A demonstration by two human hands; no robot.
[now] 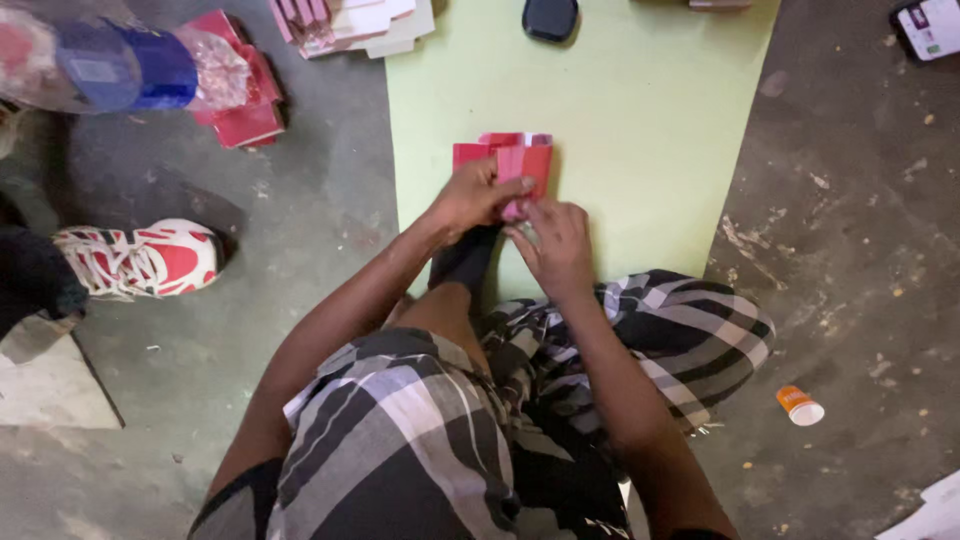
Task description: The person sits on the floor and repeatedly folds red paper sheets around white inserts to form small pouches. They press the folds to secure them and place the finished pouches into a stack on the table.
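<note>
While the person sits low on the concrete floor (850,250) in plaid shorts (420,430), both hands are busy at the near edge of a pale green sheet (640,130). The left hand (470,195) has its grip clenched on a folded red and pink paper piece (515,160), thumb and fingers pinching the lower left part. The right hand (555,240) comes in from below and to the right, fingertips pressing on the bottom edge of the same piece, so its grip is closed on the paper too.

That paper piece lies on the green sheet directly ahead of both hands, away from the body, with its pleat-like folds running front to back and its long side lying across, left to right. The left hand sits higher up on it and covers more of it; the right hand only catches the bottom corner.

Off to the upper left a stack of red card pieces (245,110) rests on the floor, with a blue and clear plastic wrap (120,65) beside it. More pink and cream cards (355,22) lie at the sheet's top corner, near a dark rounded object (550,17). A red and white sneaker (140,258) belonging to someone else stands at the left, and a small orange-and-white capped tube (798,405) lies well apart on the right.
</note>
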